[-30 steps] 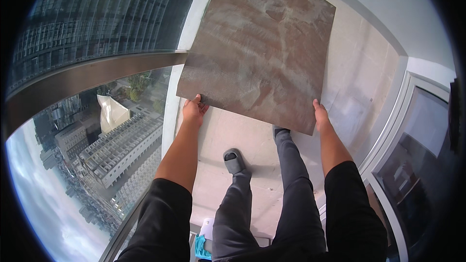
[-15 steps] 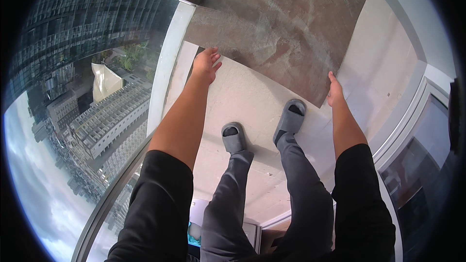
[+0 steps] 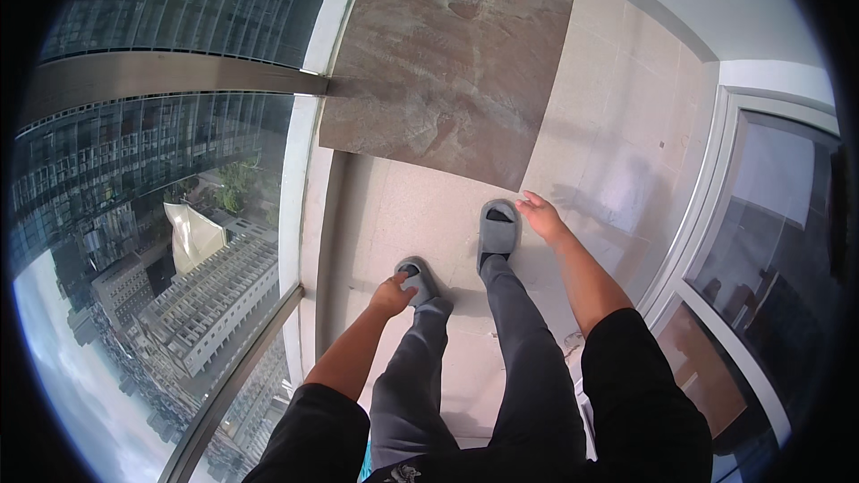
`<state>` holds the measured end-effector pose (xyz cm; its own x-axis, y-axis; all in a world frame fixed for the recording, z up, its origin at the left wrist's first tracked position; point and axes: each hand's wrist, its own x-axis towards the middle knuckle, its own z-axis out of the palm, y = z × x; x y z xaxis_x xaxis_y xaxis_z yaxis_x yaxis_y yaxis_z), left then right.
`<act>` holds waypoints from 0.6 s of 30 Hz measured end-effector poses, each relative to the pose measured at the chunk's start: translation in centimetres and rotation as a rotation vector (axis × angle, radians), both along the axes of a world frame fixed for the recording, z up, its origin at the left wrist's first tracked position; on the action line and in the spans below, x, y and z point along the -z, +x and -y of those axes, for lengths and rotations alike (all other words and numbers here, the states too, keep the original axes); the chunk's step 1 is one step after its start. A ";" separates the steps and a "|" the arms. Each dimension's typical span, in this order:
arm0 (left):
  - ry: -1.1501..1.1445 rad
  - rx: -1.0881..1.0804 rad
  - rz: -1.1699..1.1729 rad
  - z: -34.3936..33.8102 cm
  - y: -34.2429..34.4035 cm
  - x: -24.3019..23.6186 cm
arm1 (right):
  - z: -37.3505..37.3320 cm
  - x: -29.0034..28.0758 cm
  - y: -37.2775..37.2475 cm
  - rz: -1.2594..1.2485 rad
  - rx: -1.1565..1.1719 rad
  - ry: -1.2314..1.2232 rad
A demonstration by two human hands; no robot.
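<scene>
A large flat panel [image 3: 447, 63], mottled brown and grey like stone tile, lies on the floor ahead. Its left side runs along the window sill. My right hand [image 3: 539, 215] is just beside the panel's near right corner, fingers apart and holding nothing; whether a fingertip touches the corner I cannot tell. Lower and to the left, my left hand [image 3: 392, 293] hangs over my left grey slipper [image 3: 420, 281], with loosely bent fingers and nothing in them. My right slipper [image 3: 497, 231] stands close to the panel's near edge.
Tall windows with a metal frame rail [image 3: 170, 72] and a pale sill [image 3: 291, 161] line the left, showing buildings far below. A white-framed glass door [image 3: 729, 170] stands on the right. Pale floor tiles [image 3: 617, 98] extend between the panel and the door.
My left hand has drawn back from the panel's near edge toward my feet. The right hand has shifted left and lower, near the corner. The view has turned, so the panel sits farther left.
</scene>
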<state>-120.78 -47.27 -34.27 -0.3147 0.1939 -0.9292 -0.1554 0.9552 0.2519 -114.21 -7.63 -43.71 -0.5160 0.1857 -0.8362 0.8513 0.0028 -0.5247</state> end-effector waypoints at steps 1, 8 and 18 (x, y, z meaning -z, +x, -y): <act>-0.049 0.105 0.088 0.5 2.9 -3.6 | 0.7 -3.3 3.0 0.043 -0.110 0.065; 0.080 -0.228 0.218 9.3 9.5 -18.0 | 4.3 -24.4 28.0 0.289 -0.098 0.275; -0.001 0.616 -0.025 16.5 -3.8 -27.7 | 37.5 -49.5 51.2 0.854 0.620 -0.218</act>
